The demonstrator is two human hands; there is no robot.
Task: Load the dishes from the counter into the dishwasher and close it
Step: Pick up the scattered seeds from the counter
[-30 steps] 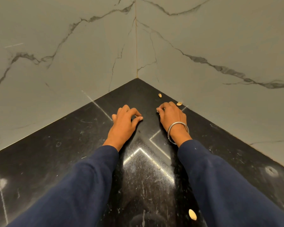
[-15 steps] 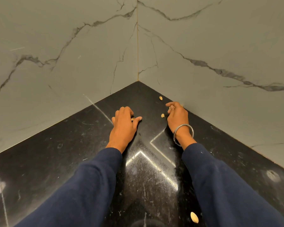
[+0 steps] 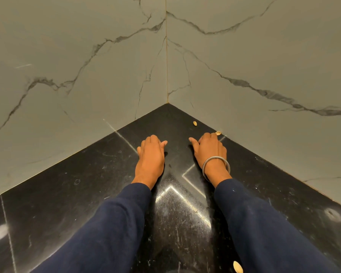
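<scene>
Nowhere any dish or dishwasher: nearest, one pale shell [image 3: 237, 266] on the black counter [image 3: 67, 194], farther the left hand [image 3: 151, 154] and right hand [image 3: 212, 149] palm-down, fingers curled together, contents impossible to tell; loading apparently not begun.

Walls [image 3: 244, 56] close beyond counter [image 3: 67, 184].
</scene>
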